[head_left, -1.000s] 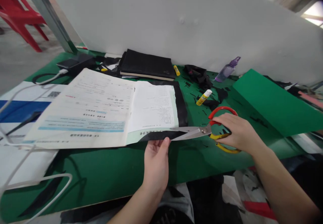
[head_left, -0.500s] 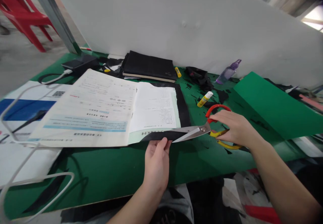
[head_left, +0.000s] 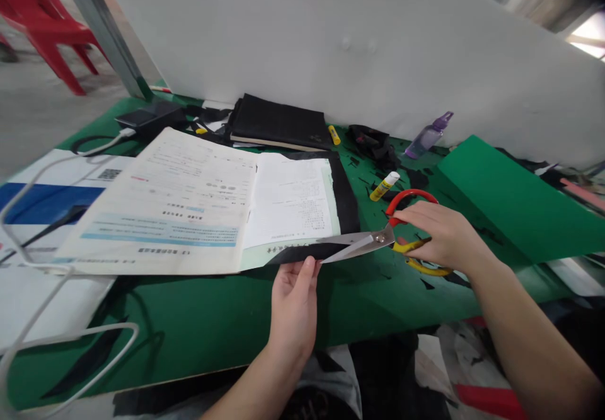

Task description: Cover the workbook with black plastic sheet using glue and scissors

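**By the near edge of the green table, scissors sit open at a black strip**

Over the near right corner of the open book (head_left: pixel 161 202), a black strip (head_left: pixel 293 254) lies folded across the pale green border. The left hand (head_left: pixel 293 303) has it clamped between thumb and fingertips, just beside the blade tips. The right hand (head_left: pixel 442 234) has its fingers curled round the red and yellow handles of the scissors (head_left: pixel 380 238), and the blades, a little apart, point left at the strip. From where I stand, I can't tell whether they bite into it.

To my eye, good cutting here depends on a taut strip, so a light pull from the left hand would help, with those fingertips kept out from between the blades. I'd hold the far blade clear of the printed page and the green border, since it lies very close to both. Short, even closings would probably leave a cleaner edge than one long snap.

Along the book's right side runs more of the black sheet (head_left: pixel 346 199). Farther right stands a glue stick (head_left: pixel 384 186); at the far side are a black-covered book (head_left: pixel 278 122) and a purple bottle (head_left: pixel 429 136).
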Available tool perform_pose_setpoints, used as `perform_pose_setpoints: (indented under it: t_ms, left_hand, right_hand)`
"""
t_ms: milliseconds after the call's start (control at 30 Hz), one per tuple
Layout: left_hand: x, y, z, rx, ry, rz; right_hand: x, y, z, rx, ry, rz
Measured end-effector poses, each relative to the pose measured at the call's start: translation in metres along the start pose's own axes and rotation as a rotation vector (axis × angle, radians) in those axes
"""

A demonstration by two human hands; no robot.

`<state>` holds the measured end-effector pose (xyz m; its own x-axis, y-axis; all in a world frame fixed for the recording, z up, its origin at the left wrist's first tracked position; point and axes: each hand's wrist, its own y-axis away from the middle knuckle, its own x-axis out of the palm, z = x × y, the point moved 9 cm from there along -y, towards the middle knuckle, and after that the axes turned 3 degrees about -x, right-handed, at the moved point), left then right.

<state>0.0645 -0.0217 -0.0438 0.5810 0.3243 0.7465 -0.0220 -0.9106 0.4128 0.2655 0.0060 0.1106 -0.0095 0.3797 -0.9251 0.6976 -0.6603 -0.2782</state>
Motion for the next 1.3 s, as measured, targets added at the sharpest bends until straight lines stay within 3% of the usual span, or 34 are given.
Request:
perform_pose_setpoints:
  t_ms: [500,833,1300]
  left_hand:
    - [0.002,0.003,-0.002,-0.026,-0.02,0.014]
    - [0.01,0.004,-0.006,-0.009,-0.009,0.043]
    - [0.004,0.001,-0.002,0.022,0.016,0.048]
  right_hand:
    - [0.001,-0.004,-0.002,0.034,-0.011,0.062]
    - [-0.002,-0.013,0.001,-0.018,0.015,0.063]
    - [0.003,-0.025,-0.003,0.005,0.003,0.081]
